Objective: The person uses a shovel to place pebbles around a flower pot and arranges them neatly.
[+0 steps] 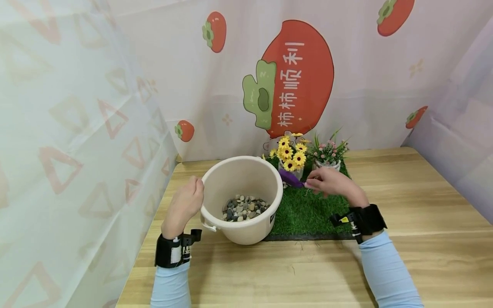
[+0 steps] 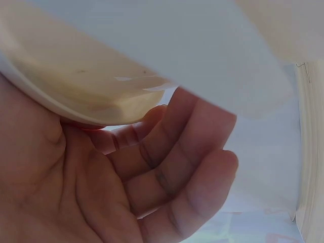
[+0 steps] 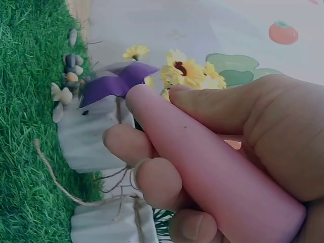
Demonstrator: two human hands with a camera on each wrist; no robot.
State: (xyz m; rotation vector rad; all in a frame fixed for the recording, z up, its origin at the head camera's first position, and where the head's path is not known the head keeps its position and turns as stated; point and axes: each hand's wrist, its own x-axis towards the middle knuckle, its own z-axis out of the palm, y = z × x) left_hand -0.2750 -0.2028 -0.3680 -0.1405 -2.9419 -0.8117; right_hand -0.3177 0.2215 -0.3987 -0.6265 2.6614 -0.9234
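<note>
A cream plastic bucket (image 1: 242, 199) with a layer of pebbles (image 1: 244, 208) stands on the wooden table. My left hand (image 1: 188, 200) grips its left rim; in the left wrist view the rim (image 2: 86, 96) lies against my thumb base, with the fingers (image 2: 172, 162) loosely curved below it. My right hand (image 1: 329, 182) holds a small scoop by its pink handle (image 3: 212, 172). The scoop's purple blade (image 1: 290, 178) (image 3: 114, 83) is over a white pot (image 3: 88, 136) of yellow sunflowers (image 1: 289, 155), with a few pebbles (image 3: 66, 86) at the pot's rim.
A green fake-grass mat (image 1: 308, 214) lies right of the bucket. On it stands a second white pot of pink flowers (image 1: 328, 155), tied with twine (image 3: 111, 223). Printed curtains close off the left, back and right sides. Bare wood (image 1: 423, 205) lies to the right and front.
</note>
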